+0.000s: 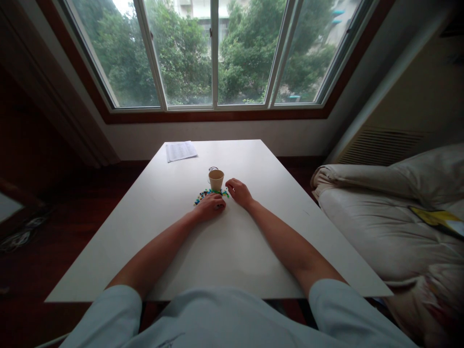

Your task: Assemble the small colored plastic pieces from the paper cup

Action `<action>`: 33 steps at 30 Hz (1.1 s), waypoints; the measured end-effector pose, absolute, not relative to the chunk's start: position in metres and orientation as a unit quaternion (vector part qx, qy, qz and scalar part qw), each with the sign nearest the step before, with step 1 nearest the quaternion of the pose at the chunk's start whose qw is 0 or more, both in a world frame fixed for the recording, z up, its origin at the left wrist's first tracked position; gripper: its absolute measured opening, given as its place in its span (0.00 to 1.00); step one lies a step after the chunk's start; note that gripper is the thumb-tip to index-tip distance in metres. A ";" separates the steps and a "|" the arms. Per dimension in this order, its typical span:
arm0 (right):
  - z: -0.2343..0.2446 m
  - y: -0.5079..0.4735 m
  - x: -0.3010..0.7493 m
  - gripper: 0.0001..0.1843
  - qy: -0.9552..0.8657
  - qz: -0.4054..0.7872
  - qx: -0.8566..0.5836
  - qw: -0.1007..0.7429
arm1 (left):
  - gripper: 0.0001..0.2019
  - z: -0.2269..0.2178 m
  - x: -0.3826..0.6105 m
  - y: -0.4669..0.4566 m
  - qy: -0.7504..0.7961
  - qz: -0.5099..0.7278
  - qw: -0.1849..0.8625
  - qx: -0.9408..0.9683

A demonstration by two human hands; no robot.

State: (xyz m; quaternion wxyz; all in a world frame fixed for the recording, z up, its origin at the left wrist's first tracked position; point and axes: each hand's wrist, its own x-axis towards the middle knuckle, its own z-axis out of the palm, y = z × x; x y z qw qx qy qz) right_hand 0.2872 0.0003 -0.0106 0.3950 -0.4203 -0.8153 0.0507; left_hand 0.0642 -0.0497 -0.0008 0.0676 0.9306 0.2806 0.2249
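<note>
A pale paper-like cup (216,181) stands upright in the middle of the white table. Small colourful pieces, mostly blue and green and bead-like, (203,195) lie scattered round its base. My left hand (211,207) rests on the table just in front of them, fingers curled inward; small dark specks show by its fingertips, too tiny to name. To the right of the cup is my right hand (238,191), its fingers bent and drawn together beside the cup wall. Whatever they pinch is too small to make out. Behind the cup lies a thin dark loop (213,168), perhaps cord.
Printed paper sheets (181,151) lie at the table's far left corner. The white table (145,232) reaches toward the window wall. A cushioned pale sofa (362,212) stands along the right side, with a yellow and black item (435,218) on it.
</note>
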 end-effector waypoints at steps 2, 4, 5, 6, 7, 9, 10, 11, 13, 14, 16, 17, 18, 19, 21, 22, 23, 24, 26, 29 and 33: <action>-0.012 0.002 0.287 0.10 -0.818 0.053 -0.419 0.392 | 0.09 -0.002 0.064 -0.049 0.283 0.228 0.067 0.929; -0.014 0.003 0.287 0.09 -0.818 0.055 -0.421 0.389 | 0.09 -0.002 0.064 -0.049 0.286 0.229 0.066 0.928; -0.015 0.004 0.287 0.09 -0.817 0.056 -0.424 0.386 | 0.09 -0.002 0.063 -0.049 0.287 0.230 0.066 0.928; -0.017 0.004 0.287 0.09 -0.817 0.056 -0.427 0.383 | 0.09 -0.003 0.063 -0.049 0.289 0.230 0.067 0.927; -0.018 0.006 0.287 0.09 -0.817 0.056 -0.431 0.379 | 0.09 -0.003 0.063 -0.049 0.290 0.232 0.068 0.926; -0.021 0.008 0.288 0.09 -0.820 0.059 -0.439 0.361 | 0.09 -0.003 0.063 -0.048 0.291 0.234 0.070 0.925; -0.023 0.010 0.288 0.09 -0.822 0.061 -0.445 0.350 | 0.09 -0.004 0.063 -0.048 0.292 0.234 0.070 0.925; -0.025 0.011 0.288 0.09 -0.823 0.061 -0.453 0.338 | 0.09 -0.004 0.063 -0.048 0.293 0.234 0.070 0.924; -0.028 0.013 0.289 0.10 -0.819 0.053 -0.472 0.321 | 0.08 -0.003 0.063 -0.048 0.294 0.232 0.070 0.925; -0.029 0.014 0.289 0.10 -0.815 0.046 -0.483 0.316 | 0.08 -0.003 0.063 -0.048 0.294 0.232 0.070 0.925; -0.030 0.015 0.289 0.12 -0.810 0.033 -0.500 0.306 | 0.09 -0.003 0.063 -0.048 0.293 0.233 0.071 0.925; -0.030 0.016 0.290 0.13 -0.808 0.029 -0.507 0.298 | 0.09 -0.003 0.063 -0.048 0.292 0.233 0.071 0.925; -0.030 0.015 0.290 0.13 -0.809 0.028 -0.512 0.288 | 0.09 -0.003 0.063 -0.048 0.291 0.233 0.072 0.925; -0.029 0.015 0.289 0.14 -0.811 0.029 -0.515 0.277 | 0.09 -0.003 0.063 -0.048 0.291 0.233 0.072 0.925; -0.027 0.014 0.289 0.14 -0.815 0.032 -0.518 0.256 | 0.09 -0.003 0.063 -0.048 0.293 0.231 0.072 0.925; -0.026 0.013 0.289 0.14 -0.818 0.032 -0.518 0.248 | 0.09 -0.003 0.063 -0.048 0.294 0.231 0.073 0.925; -0.025 0.013 0.288 0.13 -0.819 0.032 -0.518 0.243 | 0.09 -0.003 0.063 -0.048 0.294 0.231 0.074 0.924; -0.024 0.012 0.288 0.13 -0.821 0.032 -0.517 0.241 | 0.09 -0.003 0.063 -0.048 0.294 0.232 0.074 0.924; -0.023 0.011 0.288 0.12 -0.822 0.032 -0.516 0.238 | 0.09 -0.002 0.063 -0.048 0.293 0.232 0.076 0.924; -0.022 0.011 0.288 0.11 -0.821 0.031 -0.519 0.236 | 0.09 -0.001 0.063 -0.049 0.293 0.232 0.077 0.924; -0.022 0.011 0.288 0.10 -0.821 0.025 -0.519 0.238 | 0.09 -0.003 0.063 -0.048 0.296 0.231 0.075 0.924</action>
